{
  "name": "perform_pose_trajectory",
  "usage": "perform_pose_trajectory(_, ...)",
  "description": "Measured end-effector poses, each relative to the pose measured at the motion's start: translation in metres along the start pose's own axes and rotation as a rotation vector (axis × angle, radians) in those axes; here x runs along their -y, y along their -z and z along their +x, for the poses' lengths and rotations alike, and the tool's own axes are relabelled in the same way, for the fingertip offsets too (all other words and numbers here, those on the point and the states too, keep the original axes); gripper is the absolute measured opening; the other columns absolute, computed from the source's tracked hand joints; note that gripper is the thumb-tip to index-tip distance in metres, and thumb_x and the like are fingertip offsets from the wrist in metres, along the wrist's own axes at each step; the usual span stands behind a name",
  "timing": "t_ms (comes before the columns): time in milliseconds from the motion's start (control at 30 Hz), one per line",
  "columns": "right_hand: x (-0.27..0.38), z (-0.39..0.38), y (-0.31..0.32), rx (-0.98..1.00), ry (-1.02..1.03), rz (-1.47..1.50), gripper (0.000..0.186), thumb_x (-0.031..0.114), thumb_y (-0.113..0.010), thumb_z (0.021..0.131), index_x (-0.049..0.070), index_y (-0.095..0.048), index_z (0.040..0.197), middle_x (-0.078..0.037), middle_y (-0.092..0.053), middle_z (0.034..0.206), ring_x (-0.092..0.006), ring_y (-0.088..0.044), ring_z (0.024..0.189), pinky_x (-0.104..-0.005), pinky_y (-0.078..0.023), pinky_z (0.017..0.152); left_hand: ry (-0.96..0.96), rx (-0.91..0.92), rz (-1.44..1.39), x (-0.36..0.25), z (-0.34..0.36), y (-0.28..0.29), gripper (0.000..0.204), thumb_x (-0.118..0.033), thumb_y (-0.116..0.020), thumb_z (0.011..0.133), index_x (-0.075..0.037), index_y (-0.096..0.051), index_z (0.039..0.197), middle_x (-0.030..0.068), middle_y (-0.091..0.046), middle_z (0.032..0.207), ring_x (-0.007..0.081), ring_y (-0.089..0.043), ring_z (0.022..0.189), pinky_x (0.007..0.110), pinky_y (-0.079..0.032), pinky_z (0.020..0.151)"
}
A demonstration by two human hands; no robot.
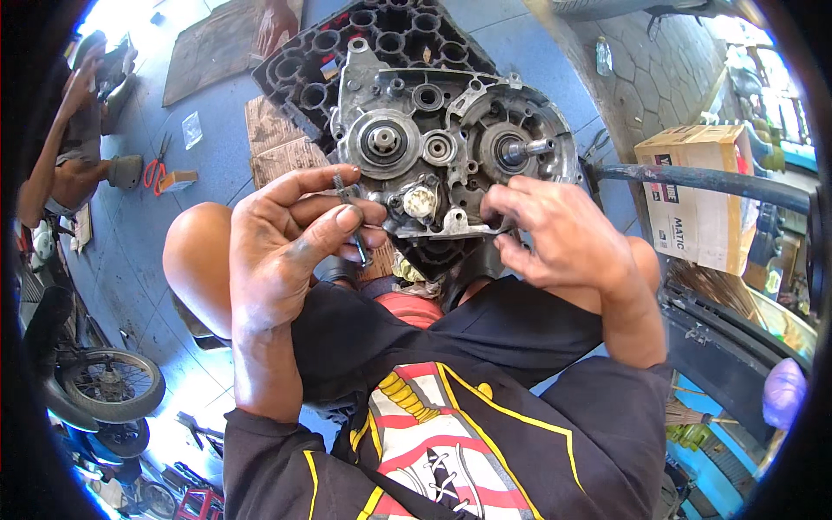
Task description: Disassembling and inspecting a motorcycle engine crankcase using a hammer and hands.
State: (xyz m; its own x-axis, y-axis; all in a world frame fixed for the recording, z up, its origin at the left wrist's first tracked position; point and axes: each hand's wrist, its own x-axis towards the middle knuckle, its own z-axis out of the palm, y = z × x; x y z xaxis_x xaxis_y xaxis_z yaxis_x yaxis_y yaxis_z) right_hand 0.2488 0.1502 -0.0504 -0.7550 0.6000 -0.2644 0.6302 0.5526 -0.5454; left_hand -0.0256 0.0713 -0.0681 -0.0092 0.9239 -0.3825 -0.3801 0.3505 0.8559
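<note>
A thin metal shaft [345, 192] is pinched between the thumb and fingers of my left hand [290, 234], which is dark with grease. It stands nearly upright, just left of a grey metal engine case [407, 82] with bearings, gears and a protruding shaft [529, 147]. My right hand [563, 230] is at the case's lower right rim, its bent fingers and thumb on either side of the edge. Whether a small part is also in those fingers is hidden. Low on the case, a round whitish piece [421, 202] sits between my hands.
Beneath the case is a black plastic crate [299, 65], with cardboard [273, 134] beside it. Red-handled pliers [156, 169] and a small box [178, 180] lie on blue tiles at left. Another person [74, 130] sits far left, above a motorcycle wheel [113, 386]. A carton [693, 199] stands right.
</note>
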Motion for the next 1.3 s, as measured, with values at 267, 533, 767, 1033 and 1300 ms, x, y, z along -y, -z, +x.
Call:
perform_pose_trajectory(267,0.009,0.03,0.026,0.339,0.021,-0.128,0.036,0.015,-0.063,0.07,-0.001,-0.057,0.102,-0.022,-0.066,0.088,-0.0405,-0.063,0.084,-0.0505,-0.048,0.076,-0.033,0.08,0.032,0.0,-0.007,0.003,0.042,-0.007,-0.066,0.089,0.013,-0.051,0.123,0.0217,-0.071,0.098,0.0217,-0.072,0.08,0.023,-0.056,0.063)
perform_pose_trajectory(533,0.015,0.044,0.028,0.362,0.135,-0.133,0.033,0.016,-0.069,0.071,0.001,-0.057,0.099,-0.019,-0.062,0.07,-0.0355,-0.063,0.071,-0.0454,-0.047,0.066,-0.078,0.105,0.009,-0.001,-0.02,0.013,0.042,-0.007,-0.067,0.089,0.012,-0.052,0.123,0.0201,-0.071,0.097,0.0202,-0.072,0.08,0.023,-0.056,0.063)
perform_pose_trajectory(767,0.028,0.039,0.038,0.443,-0.098,-0.097,0.03,0.016,-0.071,0.075,-0.001,-0.057,0.094,-0.018,-0.062,0.077,-0.0338,-0.063,0.076,-0.0435,-0.048,0.069,-0.055,0.162,-0.027,0.001,-0.024,0.014,0.037,-0.005,-0.065,0.09,0.009,-0.054,0.123,0.0185,-0.071,0.097,0.02,-0.072,0.081,0.024,-0.057,0.065)
perform_pose_trajectory(1033,0.003,0.029,0.031,0.324,-0.061,0.153,0.026,0.016,-0.078,0.076,0.0,-0.058,0.084,-0.007,-0.058,0.072,-0.0171,-0.058,0.068,-0.0328,-0.046,0.063,0.008,0.279,0.059,0.007,-0.022,0.0,0.038,-0.002,-0.064,0.09,0.002,-0.057,0.127,0.0153,-0.071,0.1,0.0172,-0.07,0.086,0.024,-0.055,0.071)
perform_pose_trajectory(1300,-0.003,0.013,0.029,0.141,0.034,0.245,0.023,0.015,-0.076,0.074,0.001,-0.06,0.083,-0.007,-0.058,0.071,-0.0175,-0.058,0.067,-0.0317,-0.046,0.061,0.038,0.293,0.099,0.007,-0.014,-0.02,0.038,-0.005,-0.065,0.09,0.001,-0.058,0.127,0.0137,-0.071,0.099,0.0177,-0.07,0.087,0.026,-0.055,0.072)
